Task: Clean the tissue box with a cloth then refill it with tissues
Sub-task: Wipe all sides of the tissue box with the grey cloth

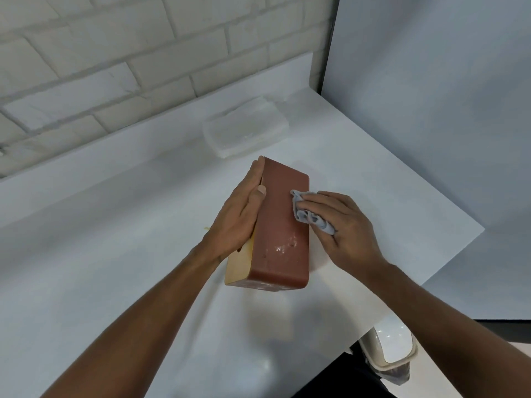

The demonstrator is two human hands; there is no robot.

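Note:
A reddish-brown tissue box point(283, 225) with a pale wooden lid face lies on its side in the middle of the white counter point(115, 268). My left hand point(238, 214) holds the box along its left edge, fingers flat on the lid side and thumb on the brown face. My right hand point(344, 225) grips a crumpled grey cloth point(309, 214) and presses it against the right part of the brown face. White smudges show on the brown face near its front end. A clear-wrapped pack of white tissues point(244, 130) lies behind the box near the wall.
A white brick wall rises behind the counter and a plain white panel point(431, 110) closes the right side. The counter's right edge runs diagonally past my right hand. Below that edge stands a bin point(393, 351) with a white lid.

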